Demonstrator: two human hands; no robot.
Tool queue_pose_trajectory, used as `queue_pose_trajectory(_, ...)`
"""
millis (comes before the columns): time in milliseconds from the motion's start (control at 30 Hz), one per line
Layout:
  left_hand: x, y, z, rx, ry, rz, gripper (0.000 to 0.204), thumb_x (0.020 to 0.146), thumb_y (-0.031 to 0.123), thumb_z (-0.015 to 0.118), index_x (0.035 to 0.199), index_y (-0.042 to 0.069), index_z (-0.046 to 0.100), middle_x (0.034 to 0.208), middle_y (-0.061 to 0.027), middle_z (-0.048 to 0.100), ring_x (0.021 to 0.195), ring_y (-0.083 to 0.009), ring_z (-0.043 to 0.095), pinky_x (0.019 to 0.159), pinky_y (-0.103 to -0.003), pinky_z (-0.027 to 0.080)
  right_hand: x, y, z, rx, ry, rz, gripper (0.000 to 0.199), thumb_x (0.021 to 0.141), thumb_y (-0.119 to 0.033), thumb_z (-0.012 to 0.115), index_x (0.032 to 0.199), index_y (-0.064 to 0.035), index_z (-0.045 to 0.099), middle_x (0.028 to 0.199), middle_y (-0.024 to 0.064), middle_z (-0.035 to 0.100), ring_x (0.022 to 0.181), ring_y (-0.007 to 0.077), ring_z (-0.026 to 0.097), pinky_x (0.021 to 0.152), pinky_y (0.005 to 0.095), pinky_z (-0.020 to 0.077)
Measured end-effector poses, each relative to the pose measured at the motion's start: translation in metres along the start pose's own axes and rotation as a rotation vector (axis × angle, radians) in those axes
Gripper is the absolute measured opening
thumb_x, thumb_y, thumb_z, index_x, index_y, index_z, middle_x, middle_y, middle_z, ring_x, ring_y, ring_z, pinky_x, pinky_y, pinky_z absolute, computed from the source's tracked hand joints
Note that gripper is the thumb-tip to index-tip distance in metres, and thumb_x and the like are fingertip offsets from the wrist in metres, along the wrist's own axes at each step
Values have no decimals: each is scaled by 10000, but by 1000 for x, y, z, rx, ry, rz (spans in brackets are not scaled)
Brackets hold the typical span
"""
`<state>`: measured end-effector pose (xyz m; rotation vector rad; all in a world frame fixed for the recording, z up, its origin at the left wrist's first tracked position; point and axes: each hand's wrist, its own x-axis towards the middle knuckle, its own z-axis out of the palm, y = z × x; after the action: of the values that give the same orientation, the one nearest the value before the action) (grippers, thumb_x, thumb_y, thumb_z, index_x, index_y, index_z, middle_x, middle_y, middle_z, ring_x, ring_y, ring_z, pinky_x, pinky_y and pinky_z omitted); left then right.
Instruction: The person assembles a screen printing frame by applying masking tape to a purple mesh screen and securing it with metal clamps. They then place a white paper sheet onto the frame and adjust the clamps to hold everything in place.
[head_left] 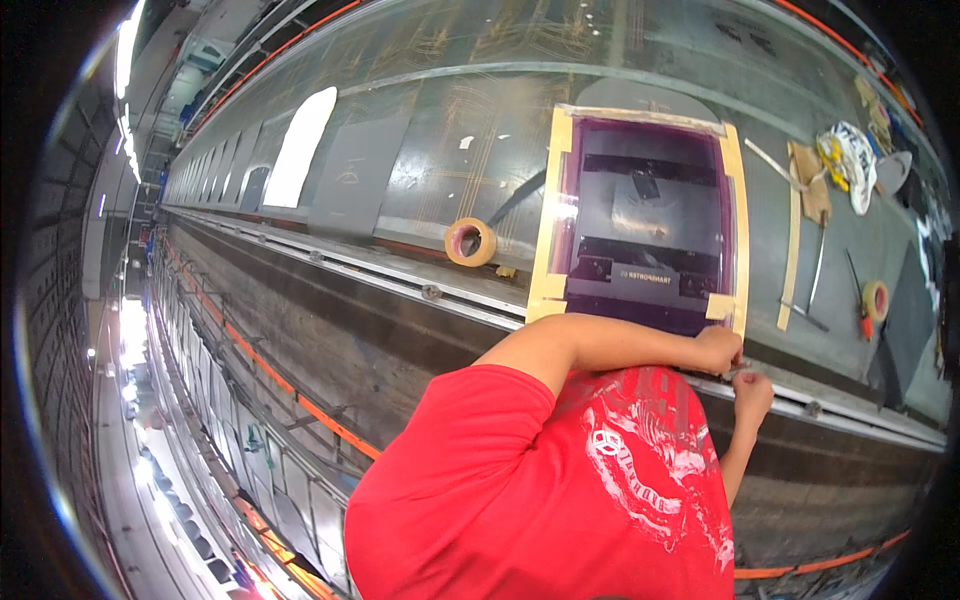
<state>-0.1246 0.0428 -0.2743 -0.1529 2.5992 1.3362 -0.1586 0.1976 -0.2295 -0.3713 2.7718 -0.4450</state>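
A screen-printing frame (547,240) with a dark purple mesh (640,140) lies on the long table, its edges covered in tan masking tape. At its near right corner, beside the metal rail, my left hand (720,349) is closed, with the arm bent across in front of the frame. My right hand (753,388) is just nearer and slightly to the right, also closed. The fingertips of both hands meet around a small spot at the rail. Whatever they pinch there is too small and too covered to name.
A tape roll (470,242) stands left of the frame, and another tape roll (875,300) lies at right. Farther right are a crumpled white and yellow bag (846,165), a brown scraper-like piece (811,180) and a tape strip (795,260). White sheet (302,147) at left.
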Motion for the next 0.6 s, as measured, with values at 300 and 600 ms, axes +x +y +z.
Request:
queue_pose_trajectory(300, 0, 12, -13, 3, -51, -13, 203, 658, 102, 688, 838, 142, 775, 846, -146, 719, 832, -320, 703, 738, -432, 547, -5, 15, 7, 224, 39, -87, 252, 806, -216, 688, 866, 30, 696, 784, 212, 687, 764, 327, 690, 710, 401, 516)
queue_pose_trajectory(600, -17, 10, -23, 38, -88, 29, 223, 731, 159, 668, 925, 165, 779, 900, -164, 708, 865, -326, 686, 809, -420, 538, -18, 9, 14, 379, 91, 26, 229, 801, -236, 653, 872, -28, 719, 805, 193, 693, 811, 346, 698, 727, 395, 536)
